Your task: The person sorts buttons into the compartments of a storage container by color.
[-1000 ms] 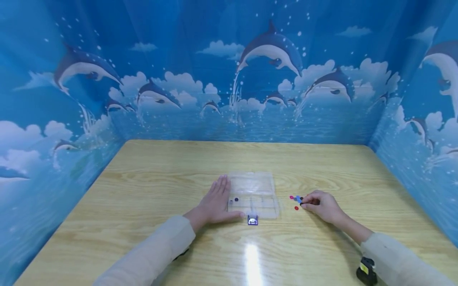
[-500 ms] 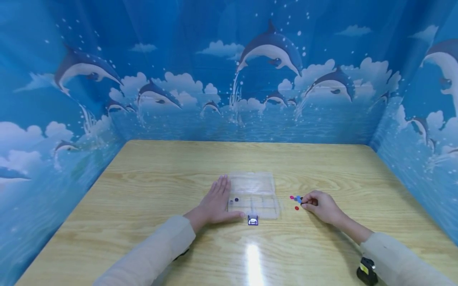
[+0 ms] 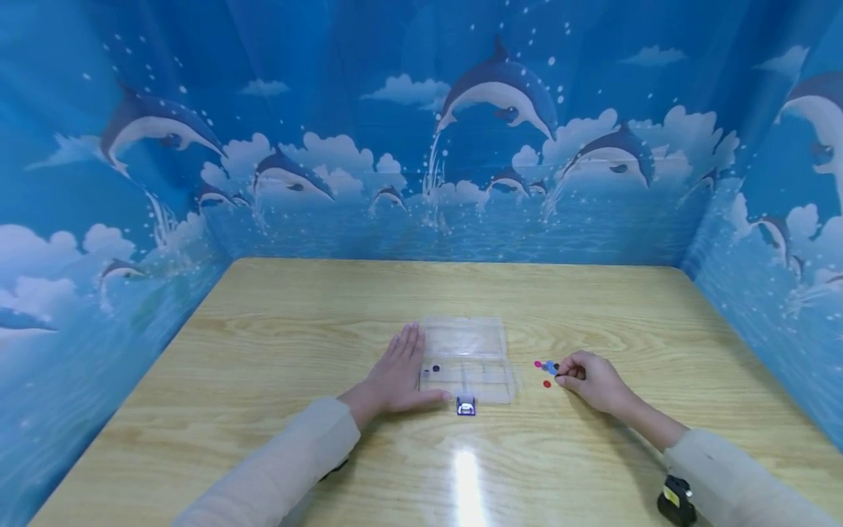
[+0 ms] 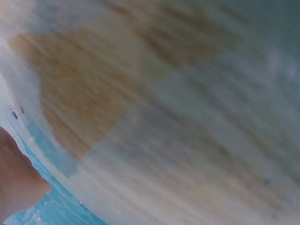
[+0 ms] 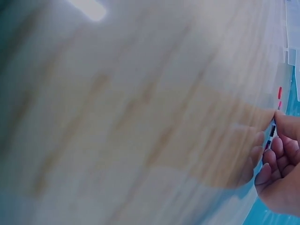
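My left hand (image 3: 398,373) lies flat along the left side of a clear plastic box (image 3: 463,337), fingers straight, thumb by its front edge. The box stands unfolded, its lid part towards the back; a dark button (image 3: 436,368) sits in the left of its divided part. At the right, my right hand (image 3: 596,380) has curled fingers, thumb and index tips pinching a dark button at the small pile. Beside them lie a blue button (image 3: 551,367), a pink one (image 3: 537,364) and a red one (image 3: 547,383). In the right wrist view, the right hand (image 5: 283,164) partly hides the pile.
A small purple-edged piece (image 3: 465,406) with a pale middle is at the box's front edge. The wooden table (image 3: 316,293) meets a blue dolphin-print curtain (image 3: 395,227) at the back and sides. A black device (image 3: 676,501) is at the right sleeve.
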The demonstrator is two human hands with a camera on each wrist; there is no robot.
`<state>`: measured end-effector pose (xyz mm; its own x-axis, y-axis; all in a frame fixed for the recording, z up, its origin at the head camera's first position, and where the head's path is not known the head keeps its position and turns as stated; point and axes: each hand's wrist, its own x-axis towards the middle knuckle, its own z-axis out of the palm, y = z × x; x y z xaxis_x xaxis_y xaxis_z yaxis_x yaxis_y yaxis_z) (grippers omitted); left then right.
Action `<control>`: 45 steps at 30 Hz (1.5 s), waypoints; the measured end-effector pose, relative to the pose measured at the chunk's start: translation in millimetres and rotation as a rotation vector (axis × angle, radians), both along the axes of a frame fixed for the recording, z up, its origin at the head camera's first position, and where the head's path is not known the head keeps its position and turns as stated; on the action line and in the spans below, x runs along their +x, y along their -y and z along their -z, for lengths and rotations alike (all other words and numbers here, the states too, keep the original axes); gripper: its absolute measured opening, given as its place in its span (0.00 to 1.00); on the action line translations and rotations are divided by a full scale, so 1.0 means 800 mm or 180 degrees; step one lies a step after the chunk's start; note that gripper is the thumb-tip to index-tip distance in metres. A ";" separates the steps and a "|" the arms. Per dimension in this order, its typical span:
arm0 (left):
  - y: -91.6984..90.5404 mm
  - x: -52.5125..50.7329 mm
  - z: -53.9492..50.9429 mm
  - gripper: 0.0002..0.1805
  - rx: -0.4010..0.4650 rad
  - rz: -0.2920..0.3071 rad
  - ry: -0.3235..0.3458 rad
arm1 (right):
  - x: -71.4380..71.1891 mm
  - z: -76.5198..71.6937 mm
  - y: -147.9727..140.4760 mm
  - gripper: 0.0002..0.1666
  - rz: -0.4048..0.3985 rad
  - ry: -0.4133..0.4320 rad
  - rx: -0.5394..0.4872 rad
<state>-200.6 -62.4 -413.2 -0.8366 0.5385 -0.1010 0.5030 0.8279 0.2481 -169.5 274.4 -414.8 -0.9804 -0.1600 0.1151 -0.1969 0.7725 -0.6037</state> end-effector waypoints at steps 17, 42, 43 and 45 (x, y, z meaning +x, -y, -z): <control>-0.001 0.000 0.000 0.61 -0.0012 -0.0021 -0.0012 | -0.002 -0.003 -0.001 0.04 0.0119 0.0141 -0.0040; -0.002 0.001 -0.001 0.60 -0.0010 -0.0034 0.0000 | -0.002 -0.009 0.012 0.07 0.0325 0.0301 -0.0266; -0.002 0.001 -0.001 0.60 -0.0008 -0.0034 0.0002 | -0.002 -0.009 0.012 0.07 0.0326 0.0309 -0.0273; -0.002 0.001 -0.001 0.60 -0.0007 -0.0035 0.0007 | -0.003 -0.008 0.013 0.07 0.0334 0.0315 -0.0294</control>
<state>-199.6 -60.8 -412.2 -0.8422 0.5291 -0.1040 0.4933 0.8339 0.2476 -171.7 263.9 -408.5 -0.9984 -0.0492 0.0266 -0.0541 0.7260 -0.6856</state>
